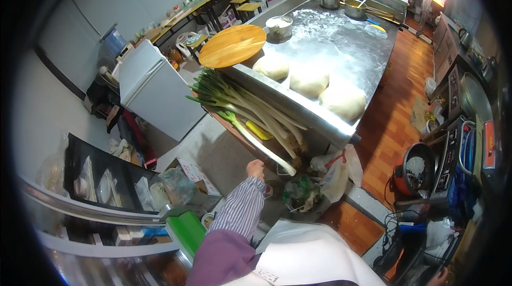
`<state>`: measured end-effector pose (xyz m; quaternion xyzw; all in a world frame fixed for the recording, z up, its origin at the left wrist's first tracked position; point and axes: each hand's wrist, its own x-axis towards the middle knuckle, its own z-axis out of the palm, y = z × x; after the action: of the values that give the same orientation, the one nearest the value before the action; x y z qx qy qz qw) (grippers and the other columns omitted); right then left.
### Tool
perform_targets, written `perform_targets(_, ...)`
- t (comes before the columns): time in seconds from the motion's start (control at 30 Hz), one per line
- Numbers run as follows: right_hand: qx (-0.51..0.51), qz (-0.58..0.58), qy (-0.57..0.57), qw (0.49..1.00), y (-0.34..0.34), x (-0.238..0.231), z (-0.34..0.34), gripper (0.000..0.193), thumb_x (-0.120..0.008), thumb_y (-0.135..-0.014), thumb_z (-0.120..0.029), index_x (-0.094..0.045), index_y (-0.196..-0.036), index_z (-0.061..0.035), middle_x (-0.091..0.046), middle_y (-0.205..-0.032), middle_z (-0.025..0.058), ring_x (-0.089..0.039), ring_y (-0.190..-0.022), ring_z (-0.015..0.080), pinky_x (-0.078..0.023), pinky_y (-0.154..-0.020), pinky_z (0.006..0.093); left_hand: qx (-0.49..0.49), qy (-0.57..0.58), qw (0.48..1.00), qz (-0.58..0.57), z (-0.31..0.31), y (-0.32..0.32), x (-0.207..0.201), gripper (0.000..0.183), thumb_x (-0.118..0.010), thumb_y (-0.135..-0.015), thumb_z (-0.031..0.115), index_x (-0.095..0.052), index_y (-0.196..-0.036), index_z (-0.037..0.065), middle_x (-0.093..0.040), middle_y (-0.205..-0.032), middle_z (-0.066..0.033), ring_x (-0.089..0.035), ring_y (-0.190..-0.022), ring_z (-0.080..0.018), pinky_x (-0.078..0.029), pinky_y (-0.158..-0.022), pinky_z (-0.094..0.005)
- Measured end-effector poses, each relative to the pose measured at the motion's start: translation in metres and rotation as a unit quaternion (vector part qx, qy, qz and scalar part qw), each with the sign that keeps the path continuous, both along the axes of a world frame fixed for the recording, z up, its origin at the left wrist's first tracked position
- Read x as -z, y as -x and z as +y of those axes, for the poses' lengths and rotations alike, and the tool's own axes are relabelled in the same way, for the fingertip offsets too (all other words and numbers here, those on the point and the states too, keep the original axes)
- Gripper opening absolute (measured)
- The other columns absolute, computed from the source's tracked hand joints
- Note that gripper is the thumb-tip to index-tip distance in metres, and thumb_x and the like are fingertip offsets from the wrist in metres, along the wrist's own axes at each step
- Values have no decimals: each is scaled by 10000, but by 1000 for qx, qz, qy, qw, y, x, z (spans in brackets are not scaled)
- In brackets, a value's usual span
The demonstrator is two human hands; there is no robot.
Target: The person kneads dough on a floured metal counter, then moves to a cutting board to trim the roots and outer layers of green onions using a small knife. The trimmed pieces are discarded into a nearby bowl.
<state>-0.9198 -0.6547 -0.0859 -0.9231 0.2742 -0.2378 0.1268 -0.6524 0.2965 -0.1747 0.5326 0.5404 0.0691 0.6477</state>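
My left hand [256, 170], in a striped sleeve, hangs with its fingers curled closed, and no held thing shows in it. Just beyond it, a single leek [266, 152] lies with its white end pointing toward me. A bunch of leeks [240, 94], with green leaves at the far left, rests along the near side of the metal worktable [341, 129]. A yellow vegetable or packet [258, 130] is among them. At the lower right rim only a bit of my right hand [440, 276] shows, beside a dark container; its fingers are mostly cut off.
Large dough lumps [309, 79] sit on the floured worktable near a round wooden board [233, 46] and metal pots [279, 29]. Plastic bags [303, 192] lie below. A white freezer [160, 86] stands left; a pan [416, 166] and cookers line the right.
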Motion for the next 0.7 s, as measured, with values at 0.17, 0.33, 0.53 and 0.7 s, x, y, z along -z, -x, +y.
perform_targets(0.17,-142,100,-140,975,-79,16,158,255,-506,-907,46,-550,-1158,45,-606,-1102,132,-592,-1056,234,-458,-939,327,-20,133,990,29,28,-62,44,339,-669,-882,251,-575,-1097,7,-584,-923,-82,-545,-788,-199,-409,-885,-496)
perform_targets(0.33,-214,129,-198,948,-126,-26,335,143,-510,-866,66,-578,-984,19,-588,-952,104,-589,-909,181,-470,-832,290,-19,167,986,-9,38,-64,38,402,-669,-898,269,-559,-1142,-31,-593,-1030,-118,-570,-905,-245,-447,-839,-458)
perform_targets(0.53,-199,173,-266,927,-162,-26,427,107,-513,-867,63,-578,-938,16,-591,-876,72,-588,-842,153,-468,-772,262,-6,80,961,-265,57,-28,-12,300,-619,-911,183,-557,-1132,-11,-591,-960,-74,-576,-819,-161,-498,-669,-335)
perform_targets(0.7,-292,196,-315,881,-205,-17,479,62,-533,-857,51,-586,-869,19,-594,-800,71,-581,-809,143,-461,-731,255,-55,48,973,-219,78,-3,-67,173,-620,-890,188,-505,-879,59,-504,-710,-33,-537,-564,-151,-528,-553,-295)
